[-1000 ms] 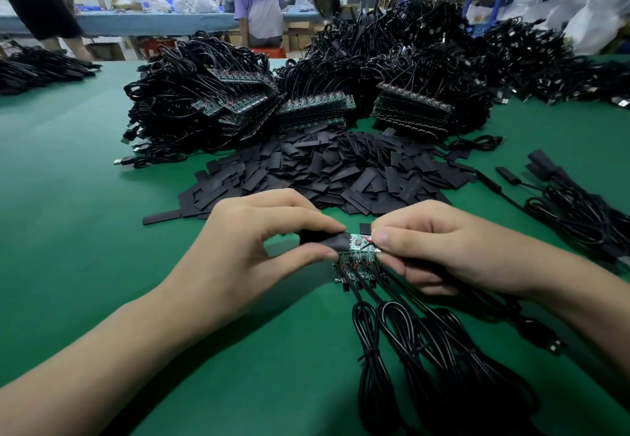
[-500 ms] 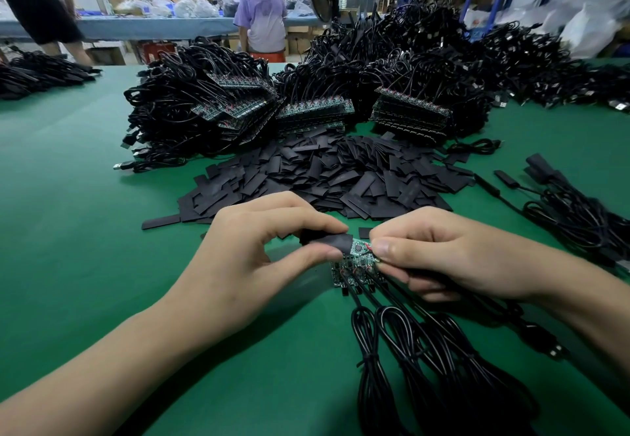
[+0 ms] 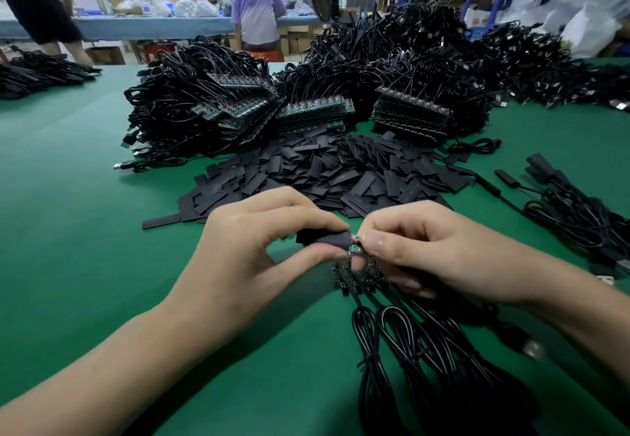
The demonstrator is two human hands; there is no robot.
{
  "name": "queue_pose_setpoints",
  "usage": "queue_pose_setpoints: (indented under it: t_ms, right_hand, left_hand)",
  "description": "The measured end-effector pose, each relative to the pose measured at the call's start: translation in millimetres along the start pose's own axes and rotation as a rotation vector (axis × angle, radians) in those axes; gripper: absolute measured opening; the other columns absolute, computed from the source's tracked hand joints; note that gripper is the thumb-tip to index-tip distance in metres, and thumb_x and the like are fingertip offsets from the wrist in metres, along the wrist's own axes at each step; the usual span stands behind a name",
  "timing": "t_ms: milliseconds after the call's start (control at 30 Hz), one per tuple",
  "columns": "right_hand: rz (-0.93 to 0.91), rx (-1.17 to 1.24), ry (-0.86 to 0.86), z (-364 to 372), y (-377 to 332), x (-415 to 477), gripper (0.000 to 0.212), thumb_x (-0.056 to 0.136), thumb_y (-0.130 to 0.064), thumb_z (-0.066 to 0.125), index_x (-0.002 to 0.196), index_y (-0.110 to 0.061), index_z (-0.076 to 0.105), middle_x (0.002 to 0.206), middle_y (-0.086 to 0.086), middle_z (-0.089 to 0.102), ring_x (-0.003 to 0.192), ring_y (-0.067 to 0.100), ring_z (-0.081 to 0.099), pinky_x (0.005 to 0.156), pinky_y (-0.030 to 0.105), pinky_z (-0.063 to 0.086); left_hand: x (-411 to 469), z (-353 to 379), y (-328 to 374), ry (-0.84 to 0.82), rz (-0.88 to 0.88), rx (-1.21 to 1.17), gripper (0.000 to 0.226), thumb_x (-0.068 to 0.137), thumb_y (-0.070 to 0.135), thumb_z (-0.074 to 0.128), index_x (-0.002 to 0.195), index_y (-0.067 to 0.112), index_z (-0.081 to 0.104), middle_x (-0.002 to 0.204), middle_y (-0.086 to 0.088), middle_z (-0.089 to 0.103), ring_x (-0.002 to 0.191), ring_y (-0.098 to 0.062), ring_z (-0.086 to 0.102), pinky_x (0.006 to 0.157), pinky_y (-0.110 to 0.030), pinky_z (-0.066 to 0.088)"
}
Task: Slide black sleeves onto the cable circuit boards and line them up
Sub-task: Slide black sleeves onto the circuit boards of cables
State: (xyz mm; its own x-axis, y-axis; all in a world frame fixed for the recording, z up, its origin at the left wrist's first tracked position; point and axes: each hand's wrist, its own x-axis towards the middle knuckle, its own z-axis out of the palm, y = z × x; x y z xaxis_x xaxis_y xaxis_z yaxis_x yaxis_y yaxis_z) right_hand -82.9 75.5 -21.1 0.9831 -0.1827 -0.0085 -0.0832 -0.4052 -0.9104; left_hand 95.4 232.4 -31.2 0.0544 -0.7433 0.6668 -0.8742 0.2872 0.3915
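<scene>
My left hand (image 3: 259, 251) pinches a black sleeve (image 3: 327, 239) between thumb and forefinger. The sleeve covers most of a small green circuit board (image 3: 355, 244); only the board's wired end shows. My right hand (image 3: 436, 251) pinches that end, fingers curled round the cable. Under both hands lie a few bare boards (image 3: 354, 272) whose coiled black cables (image 3: 409, 350) run toward me. A heap of loose black sleeves (image 3: 341, 173) lies just beyond my hands.
Piles of cables with stacked boards (image 3: 313, 108) stand behind the sleeves on the green table (image 3: 68, 231). Sleeved cables (image 3: 572, 210) lie at the right. More cable heaps (image 3: 41, 70) sit far left. People stand at a far blue table (image 3: 136, 26).
The sleeve has slid further right over the board, hiding most of it. Both hands have kept their place.
</scene>
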Motion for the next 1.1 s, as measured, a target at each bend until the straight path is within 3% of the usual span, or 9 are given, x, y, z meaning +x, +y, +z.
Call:
queue_pose_setpoints:
  t_ms: [133,400,767,1100]
  right_hand:
    - [-0.055,0.001,0.068,-1.1,-0.4,0.6,0.024,0.098,-0.033,0.057,0.084,-0.019,0.068,0.057,0.005,0.048,0.051,0.02,0.043,0.052,0.028,0.035]
    - [-0.042,0.081,-0.031,1.0,2.1,0.6,0.026,0.101,-0.029,0.057,0.078,-0.022,0.068,0.056,0.011,0.043,0.048,0.018,0.04,0.05,0.02,0.032]
    - [-0.018,0.2,-0.115,-2.6,-1.2,0.8,0.026,0.099,-0.022,0.054,0.076,-0.016,0.065,0.053,0.0,0.038,0.043,0.01,0.037,0.048,0.015,0.031]
    - [-0.011,0.165,-0.101,1.8,0.9,0.9,0.025,0.1,-0.023,0.055,0.079,-0.014,0.065,0.05,-0.006,0.044,0.042,0.007,0.037,0.047,0.014,0.028]
  left_hand:
    - [-0.5,0.1,1.0,0.057,-0.03,0.01,0.02,0.083,0.027,0.079,0.101,0.017,0.079,0.093,0.009,0.07,0.086,-0.004,0.066,0.081,-0.012,0.048]
    - [-1.3,3.3,3.2,0.04,0.027,-0.009,0.019,0.083,0.024,0.078,0.1,0.013,0.079,0.094,0.008,0.073,0.086,-0.003,0.068,0.082,-0.017,0.053]
    - [-1.5,5.0,5.0,0.055,0.024,-0.057,0.016,0.085,0.024,0.077,0.097,0.013,0.079,0.095,0.01,0.072,0.089,-0.003,0.069,0.083,-0.016,0.051]
    - [-2.1,7.9,3.6,0.004,0.027,-0.075,0.019,0.084,0.025,0.078,0.099,0.014,0.079,0.095,0.012,0.072,0.087,0.001,0.068,0.081,-0.014,0.051]
